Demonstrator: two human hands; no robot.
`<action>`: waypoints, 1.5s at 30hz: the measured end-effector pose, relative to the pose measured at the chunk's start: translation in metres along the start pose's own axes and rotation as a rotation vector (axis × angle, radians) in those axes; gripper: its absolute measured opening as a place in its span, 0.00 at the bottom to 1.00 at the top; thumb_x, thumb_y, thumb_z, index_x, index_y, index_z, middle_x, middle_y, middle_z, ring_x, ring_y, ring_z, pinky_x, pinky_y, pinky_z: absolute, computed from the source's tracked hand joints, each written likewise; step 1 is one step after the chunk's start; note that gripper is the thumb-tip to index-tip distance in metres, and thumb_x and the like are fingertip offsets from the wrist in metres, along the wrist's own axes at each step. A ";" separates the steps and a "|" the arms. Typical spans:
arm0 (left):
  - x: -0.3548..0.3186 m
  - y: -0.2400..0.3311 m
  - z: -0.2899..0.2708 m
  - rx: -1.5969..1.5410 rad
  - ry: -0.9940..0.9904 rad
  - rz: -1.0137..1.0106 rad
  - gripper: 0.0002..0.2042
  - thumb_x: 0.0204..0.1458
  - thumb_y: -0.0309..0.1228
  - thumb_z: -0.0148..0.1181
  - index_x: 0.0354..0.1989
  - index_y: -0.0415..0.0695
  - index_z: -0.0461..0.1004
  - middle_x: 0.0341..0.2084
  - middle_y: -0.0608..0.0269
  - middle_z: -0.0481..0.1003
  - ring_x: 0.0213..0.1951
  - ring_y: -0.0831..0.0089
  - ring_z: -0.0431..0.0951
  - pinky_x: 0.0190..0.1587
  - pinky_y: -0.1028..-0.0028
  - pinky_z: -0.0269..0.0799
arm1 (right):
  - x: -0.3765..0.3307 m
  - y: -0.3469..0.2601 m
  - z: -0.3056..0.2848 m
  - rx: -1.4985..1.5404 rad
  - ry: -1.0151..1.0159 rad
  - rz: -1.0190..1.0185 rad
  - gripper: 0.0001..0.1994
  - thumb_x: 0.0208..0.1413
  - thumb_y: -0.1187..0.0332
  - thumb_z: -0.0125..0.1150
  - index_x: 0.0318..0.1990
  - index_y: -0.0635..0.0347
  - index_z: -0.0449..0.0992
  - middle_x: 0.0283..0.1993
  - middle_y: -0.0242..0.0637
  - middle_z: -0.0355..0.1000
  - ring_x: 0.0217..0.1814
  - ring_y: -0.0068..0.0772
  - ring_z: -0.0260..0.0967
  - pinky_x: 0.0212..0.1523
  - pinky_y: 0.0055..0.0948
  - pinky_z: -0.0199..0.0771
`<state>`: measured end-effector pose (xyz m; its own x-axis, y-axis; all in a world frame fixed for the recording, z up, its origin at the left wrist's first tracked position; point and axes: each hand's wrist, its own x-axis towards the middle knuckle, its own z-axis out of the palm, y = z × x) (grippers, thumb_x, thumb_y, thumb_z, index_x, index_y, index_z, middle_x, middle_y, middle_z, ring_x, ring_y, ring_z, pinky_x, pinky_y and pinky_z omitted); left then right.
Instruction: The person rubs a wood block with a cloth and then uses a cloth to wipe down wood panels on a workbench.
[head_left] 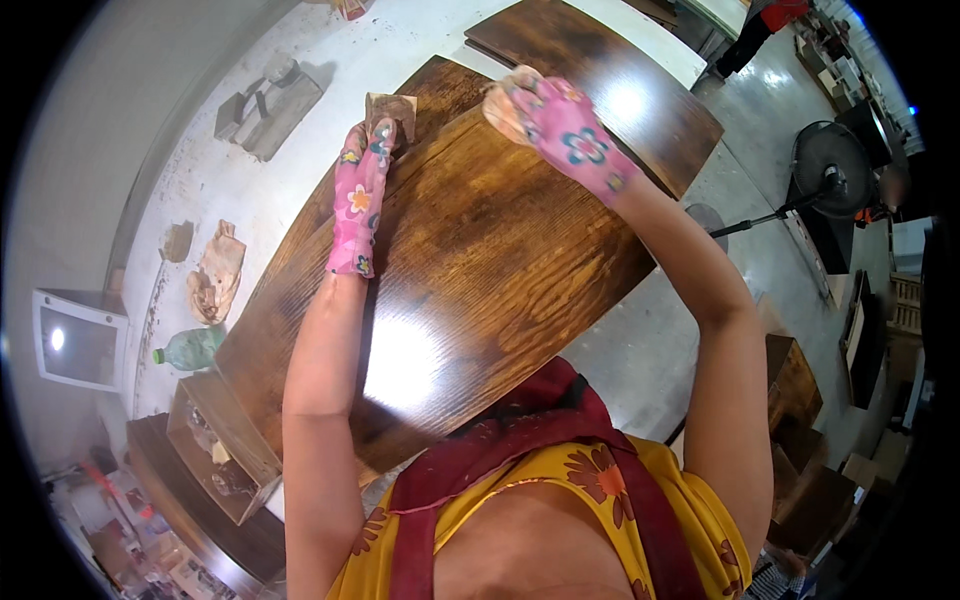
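Observation:
A glossy dark-brown wooden board (450, 250) lies before me on a white table. My left hand (360, 200), in a pink flowered glove, reaches over its far left part. Its fingers close on a small brown block (393, 108) with a pale top; I cannot tell its exact kind. My right hand (575, 130), gloved alike, is closed round a crumpled peach-coloured cloth (507, 108) by the board's far right edge. Whether the cloth touches the wood is unclear. Beyond that hand lies another brown board (610, 75).
Along the left of the white table (290, 175) are a grey caddy-like holder (268, 108), a stained cloth (217, 272), and a green-capped bottle (190, 349). A wooden box (222, 440) stands nearer. A black fan (832, 170) stands at right; another person (765, 30) is at far right.

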<state>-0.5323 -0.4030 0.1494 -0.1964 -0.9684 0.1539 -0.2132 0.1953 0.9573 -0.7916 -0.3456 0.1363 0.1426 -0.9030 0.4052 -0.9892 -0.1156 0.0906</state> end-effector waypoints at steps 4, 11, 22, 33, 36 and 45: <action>0.009 -0.012 -0.003 0.015 -0.041 -0.026 0.22 0.55 0.49 0.52 0.44 0.40 0.69 0.31 0.61 0.72 0.35 0.73 0.69 0.41 0.73 0.64 | -0.077 0.011 -0.042 0.011 -0.099 0.003 0.24 0.48 0.73 0.49 0.57 0.53 0.66 0.60 0.37 0.60 0.58 0.42 0.60 0.55 0.41 0.62; 0.005 -0.009 0.001 -0.060 -0.055 0.045 0.22 0.55 0.48 0.52 0.45 0.39 0.70 0.32 0.60 0.73 0.36 0.73 0.69 0.42 0.74 0.64 | -0.223 0.004 -0.109 0.385 -0.128 0.302 0.20 0.39 0.72 0.57 0.46 0.55 0.73 0.52 0.40 0.68 0.52 0.49 0.63 0.53 0.43 0.62; 0.013 -0.014 0.018 0.069 -0.156 0.085 0.29 0.52 0.48 0.56 0.51 0.33 0.67 0.44 0.48 0.73 0.47 0.62 0.72 0.50 0.70 0.64 | -0.238 0.006 -0.164 0.733 0.006 0.314 0.18 0.43 0.74 0.60 0.46 0.56 0.75 0.48 0.43 0.69 0.50 0.43 0.66 0.52 0.33 0.65; -0.009 0.007 0.012 0.157 -0.199 0.080 0.35 0.51 0.50 0.58 0.57 0.30 0.61 0.55 0.44 0.66 0.57 0.62 0.65 0.59 0.72 0.57 | -0.137 0.021 -0.092 0.795 -0.104 0.027 0.11 0.43 0.75 0.63 0.37 0.50 0.78 0.39 0.38 0.69 0.46 0.41 0.66 0.49 0.36 0.67; -0.012 0.036 0.015 0.170 -0.303 -0.065 0.20 0.59 0.43 0.47 0.57 0.52 0.68 0.61 0.47 0.57 0.63 0.58 0.56 0.63 0.67 0.52 | -0.086 0.033 -0.046 0.635 -0.127 0.018 0.13 0.48 0.73 0.60 0.43 0.51 0.77 0.49 0.41 0.66 0.55 0.39 0.63 0.50 0.34 0.71; 0.002 -0.001 0.012 0.163 -0.212 0.029 0.34 0.53 0.46 0.57 0.59 0.31 0.59 0.55 0.52 0.65 0.55 0.70 0.66 0.56 0.77 0.59 | 0.046 0.062 0.006 0.274 -0.215 0.090 0.13 0.56 0.65 0.49 0.45 0.55 0.75 0.47 0.38 0.71 0.51 0.40 0.68 0.47 0.31 0.75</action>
<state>-0.5443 -0.4031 0.1460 -0.3972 -0.9112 0.1092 -0.3526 0.2613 0.8986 -0.8462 -0.3972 0.1553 0.0724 -0.9777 0.1972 -0.9741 -0.1117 -0.1964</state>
